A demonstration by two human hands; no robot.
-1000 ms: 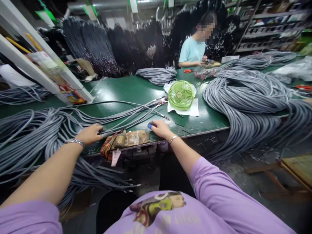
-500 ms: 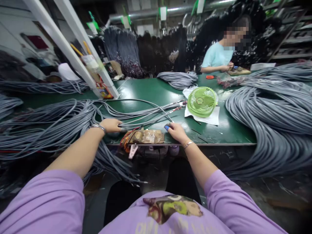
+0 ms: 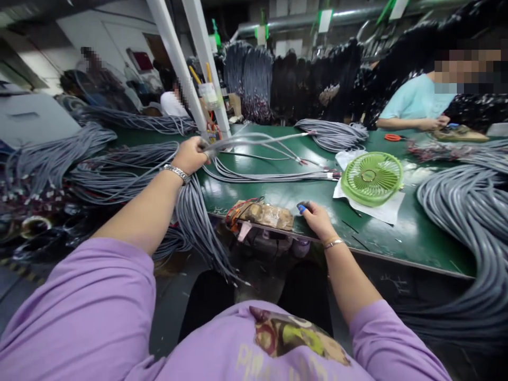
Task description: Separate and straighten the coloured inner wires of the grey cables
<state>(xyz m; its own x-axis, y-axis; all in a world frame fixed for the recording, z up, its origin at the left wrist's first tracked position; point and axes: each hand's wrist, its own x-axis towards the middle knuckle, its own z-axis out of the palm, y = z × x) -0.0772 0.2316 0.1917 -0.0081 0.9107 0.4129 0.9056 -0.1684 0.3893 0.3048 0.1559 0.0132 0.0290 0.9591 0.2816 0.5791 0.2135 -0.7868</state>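
Note:
My left hand is closed around a few grey cables, raised over the left part of the green table. Their free ends stretch to the right, with bared reddish wires at one tip. My right hand rests near the table's front edge, thumb and forefinger drawn together. Dark and blue coverings show at those fingertips; whether anything is between them I cannot make out. Just left of it lies a taped block with orange and red wires, and a pale pink clip hangs at its edge.
A green fan stands on white paper right of centre. Grey cable bundles lie at left, at the back and at right. White posts rise from the table. A co-worker sits across it.
My left hand has lifted the cables up and away from the taped block. My right hand no longer touches a cable and stays low by the block. The view has swung left.

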